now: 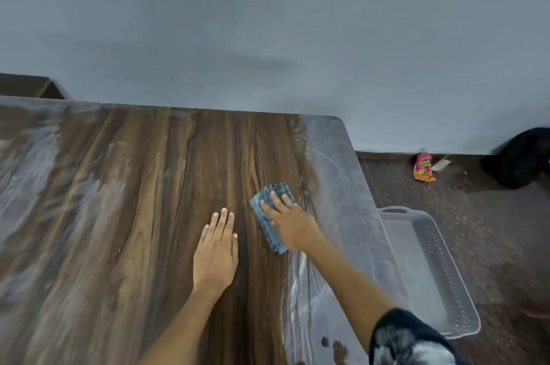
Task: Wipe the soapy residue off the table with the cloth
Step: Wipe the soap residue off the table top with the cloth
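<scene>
A dark wood-grain table [154,216] fills the lower left of the view. A folded blue cloth [269,217] lies flat on it right of centre. My right hand [290,220] presses down on the cloth with fingers spread. My left hand [217,248] rests flat on the bare wood just left of the cloth, fingers together, holding nothing. White soapy residue [342,198] covers the strip along the table's right edge, directly right of the cloth. More soapy residue [35,162] smears the far left part of the table.
A white perforated plastic tray [437,272] sits on the floor beside the table's right edge. A red snack packet [424,167] and a dark bundle [520,156] lie on the floor by the grey wall [268,22]. The table's back edge meets the wall.
</scene>
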`<state>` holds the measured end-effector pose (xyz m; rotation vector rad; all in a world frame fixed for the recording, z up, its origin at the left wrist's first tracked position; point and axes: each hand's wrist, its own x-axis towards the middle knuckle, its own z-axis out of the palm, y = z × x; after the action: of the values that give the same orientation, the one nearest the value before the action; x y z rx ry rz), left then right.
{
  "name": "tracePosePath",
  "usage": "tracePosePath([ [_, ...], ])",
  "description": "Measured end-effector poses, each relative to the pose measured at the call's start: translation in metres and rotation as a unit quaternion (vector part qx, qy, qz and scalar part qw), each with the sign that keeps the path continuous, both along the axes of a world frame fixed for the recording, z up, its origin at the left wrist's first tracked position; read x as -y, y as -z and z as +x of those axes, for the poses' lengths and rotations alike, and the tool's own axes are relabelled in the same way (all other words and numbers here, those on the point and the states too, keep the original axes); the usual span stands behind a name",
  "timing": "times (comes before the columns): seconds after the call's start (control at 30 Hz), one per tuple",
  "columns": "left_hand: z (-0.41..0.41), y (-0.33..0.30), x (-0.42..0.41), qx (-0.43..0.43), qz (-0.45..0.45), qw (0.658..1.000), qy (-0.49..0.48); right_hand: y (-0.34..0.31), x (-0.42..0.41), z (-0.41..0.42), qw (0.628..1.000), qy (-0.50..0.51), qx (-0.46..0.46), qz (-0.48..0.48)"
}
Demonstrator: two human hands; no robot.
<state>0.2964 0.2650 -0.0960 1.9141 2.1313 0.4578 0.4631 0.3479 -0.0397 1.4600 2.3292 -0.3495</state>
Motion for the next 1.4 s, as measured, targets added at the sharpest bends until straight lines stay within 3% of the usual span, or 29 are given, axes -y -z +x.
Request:
tracePosePath([
  [0.17,-0.003,0.001,0.018,0.002,-0.005,1.000,0.016,-0.011,-0.004,0.021,0.961,0.267,0.068,-0.022],
  [0.23,-0.004,0.001,0.023,0.006,-0.012,1.000,0.014,-0.011,0.020,0.006,0.945,0.316,0.082,-0.024],
  [0.3,-0.004,0.000,0.024,0.007,-0.017,1.000,0.010,-0.009,0.047,-0.020,0.958,0.278,0.073,-0.020],
  [0.37,-0.003,-0.002,0.023,0.008,-0.023,1.000,0.005,-0.006,0.064,-0.041,0.983,0.177,0.047,-0.024],
  [0.5,-0.004,0.003,0.023,0.004,-0.003,1.000,0.017,-0.007,0.009,-0.037,0.997,0.069,0.044,0.007],
  [0.67,-0.008,0.007,0.030,0.007,-0.008,0.999,0.044,-0.019,-0.058,0.009,0.982,0.178,0.057,-0.014],
  [0.93,-0.012,0.005,0.042,0.001,-0.033,0.999,0.044,-0.014,0.021,-0.005,0.938,0.338,0.080,-0.010],
  [1.0,-0.011,0.005,0.044,-0.002,-0.043,0.998,0.040,-0.010,0.060,-0.028,0.949,0.307,0.070,-0.013],
  [1.07,-0.011,0.003,0.045,0.002,-0.045,0.998,0.035,-0.003,0.094,-0.050,0.976,0.212,0.046,-0.006],
  [1.2,-0.009,0.003,0.048,0.019,-0.044,0.997,0.056,-0.002,0.081,-0.031,0.998,0.065,0.020,0.007],
  [1.4,-0.011,-0.002,0.068,0.013,-0.067,0.995,0.068,-0.013,0.081,0.031,0.954,0.298,0.017,-0.022],
])
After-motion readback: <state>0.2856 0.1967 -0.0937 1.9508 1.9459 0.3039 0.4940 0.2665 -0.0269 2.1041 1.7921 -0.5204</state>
